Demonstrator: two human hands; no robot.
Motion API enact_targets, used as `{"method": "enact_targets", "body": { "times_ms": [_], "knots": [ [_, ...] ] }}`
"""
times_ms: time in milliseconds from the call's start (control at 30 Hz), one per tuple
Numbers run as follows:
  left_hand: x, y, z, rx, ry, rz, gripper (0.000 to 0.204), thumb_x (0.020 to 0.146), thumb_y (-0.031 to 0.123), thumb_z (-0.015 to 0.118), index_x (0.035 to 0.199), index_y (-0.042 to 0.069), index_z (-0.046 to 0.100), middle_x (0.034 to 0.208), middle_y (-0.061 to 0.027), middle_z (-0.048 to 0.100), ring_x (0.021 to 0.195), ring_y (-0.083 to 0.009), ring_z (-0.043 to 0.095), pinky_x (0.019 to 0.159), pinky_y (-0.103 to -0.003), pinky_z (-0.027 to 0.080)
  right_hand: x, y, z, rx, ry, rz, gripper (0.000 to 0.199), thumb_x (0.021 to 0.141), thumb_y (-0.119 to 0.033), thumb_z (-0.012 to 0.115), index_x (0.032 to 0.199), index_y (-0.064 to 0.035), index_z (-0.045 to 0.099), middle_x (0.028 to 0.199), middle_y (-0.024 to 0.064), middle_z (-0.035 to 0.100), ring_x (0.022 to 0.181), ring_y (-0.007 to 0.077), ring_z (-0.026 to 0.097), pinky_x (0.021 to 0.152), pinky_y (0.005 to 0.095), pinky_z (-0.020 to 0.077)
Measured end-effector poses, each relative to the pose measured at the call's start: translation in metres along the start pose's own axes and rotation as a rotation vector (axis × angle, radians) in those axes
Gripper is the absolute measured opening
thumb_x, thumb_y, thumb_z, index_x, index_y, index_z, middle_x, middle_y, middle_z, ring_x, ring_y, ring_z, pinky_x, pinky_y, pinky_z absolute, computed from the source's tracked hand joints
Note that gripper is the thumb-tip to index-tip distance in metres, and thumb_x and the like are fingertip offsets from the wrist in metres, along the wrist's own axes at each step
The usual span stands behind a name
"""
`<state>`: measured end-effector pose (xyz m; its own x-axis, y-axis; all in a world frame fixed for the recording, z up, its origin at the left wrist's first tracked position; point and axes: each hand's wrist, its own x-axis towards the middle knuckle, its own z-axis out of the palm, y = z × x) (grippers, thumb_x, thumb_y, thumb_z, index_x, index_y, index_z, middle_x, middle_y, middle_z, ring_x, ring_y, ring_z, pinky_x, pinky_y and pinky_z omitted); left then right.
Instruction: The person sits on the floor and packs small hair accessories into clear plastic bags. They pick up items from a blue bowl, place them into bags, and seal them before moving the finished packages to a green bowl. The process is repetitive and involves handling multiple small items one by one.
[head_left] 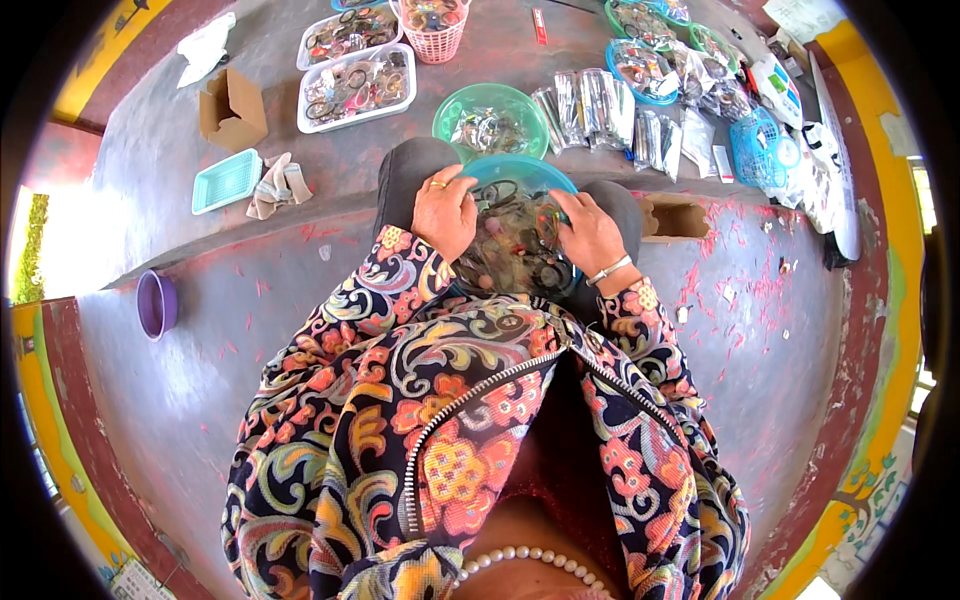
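Note:
A teal round basin (553, 172) sits on my lap between my knees, filled with a mixed heap of small accessories (508, 238), among them dark rings that look like hair ties. My left hand (445, 212) is at the basin's left side, its fingers bent inward over the heap. At the right side, my right hand (590, 235) reaches over the edge with thumb and fingers curled close to the contents. Both hands look closed, but whatever they pinch is too small or hidden to name. Just beyond stands a green basin (452, 110) with clear-wrapped items.
White trays (313, 118) and a pink basket (437, 45) of accessories stand far left of centre. Clear packets (590, 105), a blue basket (755, 150) and filled basins lie right. A cardboard box (232, 108), turquoise tray (228, 180), cloth (280, 187) and purple bowl (157, 304) are left.

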<state>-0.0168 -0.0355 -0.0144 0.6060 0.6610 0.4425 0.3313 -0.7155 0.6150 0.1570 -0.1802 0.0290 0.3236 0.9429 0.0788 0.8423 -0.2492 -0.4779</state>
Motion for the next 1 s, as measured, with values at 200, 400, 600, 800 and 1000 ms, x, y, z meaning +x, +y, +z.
{"method": "enact_targets", "body": {
  "times_ms": [200, 400, 600, 800, 1000],
  "knots": [
    [0.000, 0.001, 0.004, 0.018, -0.009, 0.007, 0.021, 0.073, 0.008, 0.053, 0.093, 0.005, 0.057, 0.108, -0.0167, 0.053, 0.097, -0.0358, 0.049, 0.083, -0.043, 0.038, 0.014, 0.011, 0.005, -0.156, -0.186, -0.072, 0.036, 0.073, -0.009, 0.047, 0.109, -0.0116, 0.050, 0.081, 0.0156, 0.058, 0.076, 0.0349, 0.056, 0.065, 0.0430, 0.0448],
    [0.002, 0.006, -0.003, -0.003, -0.034, -0.002, 0.021, 0.075, 0.008, 0.053, 0.095, 0.005, 0.058, 0.111, -0.0176, 0.052, 0.102, -0.0349, 0.048, 0.087, -0.041, 0.037, 0.021, 0.015, -0.010, -0.016, -0.227, -0.021, 0.020, 0.072, -0.016, 0.052, 0.089, -0.0095, 0.059, 0.072, 0.0146, 0.060, 0.072, 0.0322, 0.057, 0.064, 0.0413, 0.0436],
    [0.013, 0.021, -0.018, -0.074, -0.014, 0.036, 0.021, 0.075, 0.008, 0.052, 0.096, 0.004, 0.058, 0.111, -0.0164, 0.052, 0.103, -0.0350, 0.047, 0.088, -0.042, 0.036, 0.014, 0.026, -0.037, 0.210, -0.091, 0.036, 0.014, 0.067, -0.020, 0.061, 0.075, -0.0103, 0.066, 0.071, 0.0099, 0.060, 0.067, 0.0262, 0.057, 0.061, 0.0339, 0.0439],
    [0.023, 0.041, -0.026, -0.356, -0.122, -0.083, 0.017, 0.082, 0.009, 0.051, 0.096, 0.003, 0.058, 0.108, -0.0112, 0.055, 0.096, -0.0226, 0.053, 0.076, -0.033, 0.044, 0.011, 0.032, -0.058, 0.661, 0.136, 0.197, 0.011, 0.069, -0.010, 0.067, 0.078, -0.0028, 0.066, 0.072, 0.0039, 0.059, 0.066, 0.0110, 0.055, 0.062, 0.0233, 0.0426],
    [0.038, 0.065, -0.026, -1.157, -0.521, -0.710, 0.019, 0.086, 0.019, 0.053, 0.097, 0.005, 0.059, 0.095, -0.0003, 0.059, 0.082, -0.0086, 0.052, 0.070, -0.023, 0.041, 0.011, 0.012, -0.048, 1.328, 0.175, 0.421, 0.010, 0.074, -0.008, 0.066, 0.081, -0.0009, 0.064, 0.075, 0.0022, 0.061, 0.069, 0.0073, 0.053, 0.062, 0.0192, 0.0403]
  ]
}}
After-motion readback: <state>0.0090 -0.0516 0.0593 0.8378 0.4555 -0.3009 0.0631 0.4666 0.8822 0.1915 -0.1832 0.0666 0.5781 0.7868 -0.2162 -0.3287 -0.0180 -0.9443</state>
